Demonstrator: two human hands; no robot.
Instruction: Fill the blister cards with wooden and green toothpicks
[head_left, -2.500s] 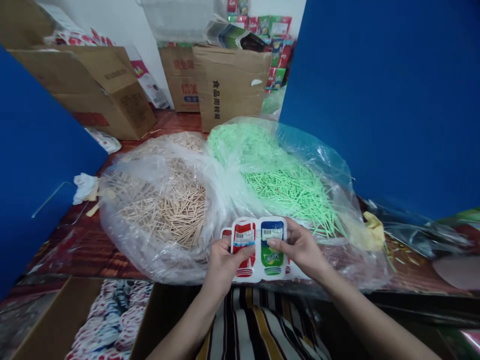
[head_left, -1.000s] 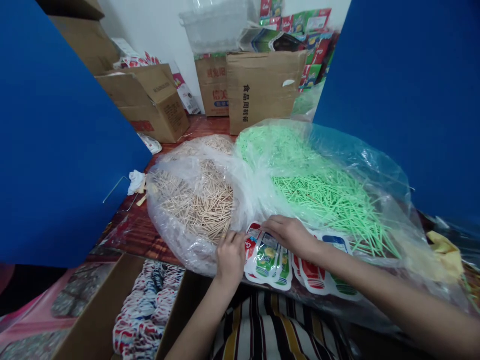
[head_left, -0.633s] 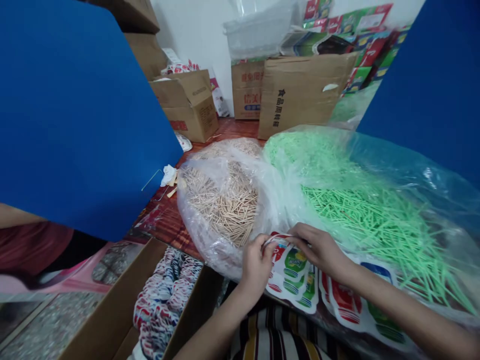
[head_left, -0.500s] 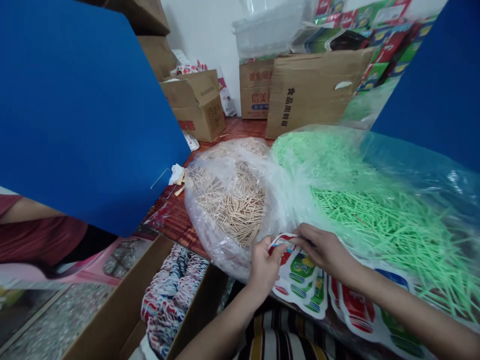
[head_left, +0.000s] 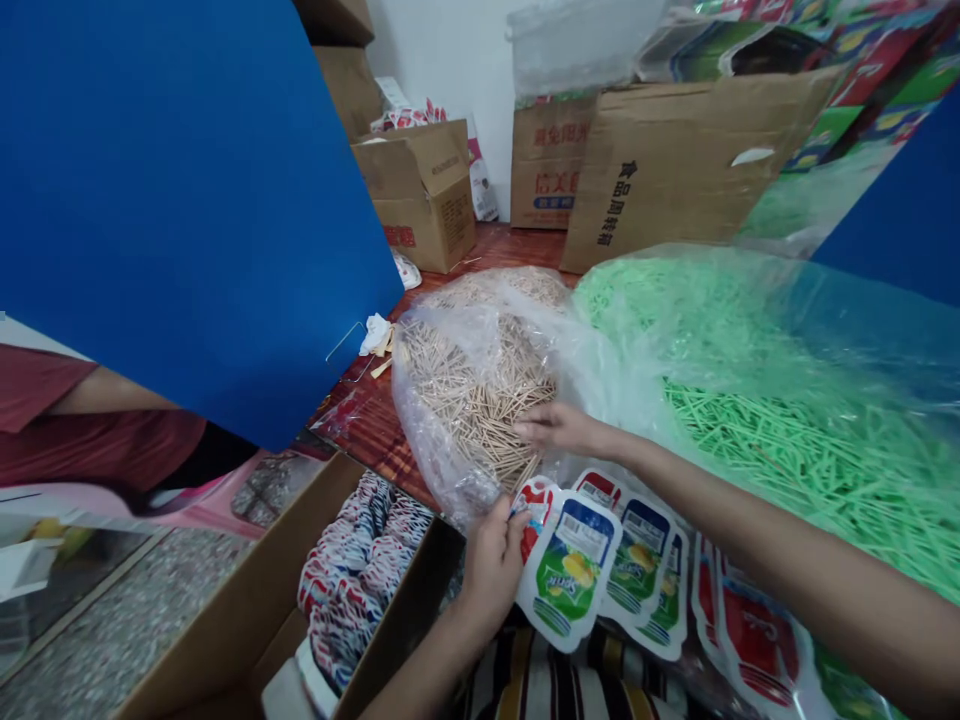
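Note:
My left hand (head_left: 491, 560) is closed on the edge of a flat red-and-white packet (head_left: 537, 497). A bottle-shaped green-and-blue Sprite packet (head_left: 571, 575) overlaps it on the right; whether my fingers grip that one too is unclear. My right hand (head_left: 561, 430) reaches over the clear plastic bag (head_left: 411, 400) of thin beige sticks (head_left: 491, 425). Its fingertips are drawn together against the sticks, and what they pinch, if anything, is too small to make out. More Sprite packets (head_left: 637, 560) and red Cola packets (head_left: 761, 630) lie fanned out below my right forearm.
A bag of green sticks (head_left: 780, 450) spreads across the right. An open carton (head_left: 225, 600) at lower left holds bundled packets (head_left: 360, 580). Cardboard boxes (head_left: 675, 170) stand behind. Blue panels (head_left: 172, 220) flank both sides; a person's sleeve (head_left: 45, 390) shows at left.
My right hand has left the packets and moved left and up to the beige sticks. My left hand stays at the packets, and a Sprite packet now shows its full front. The view has shifted.

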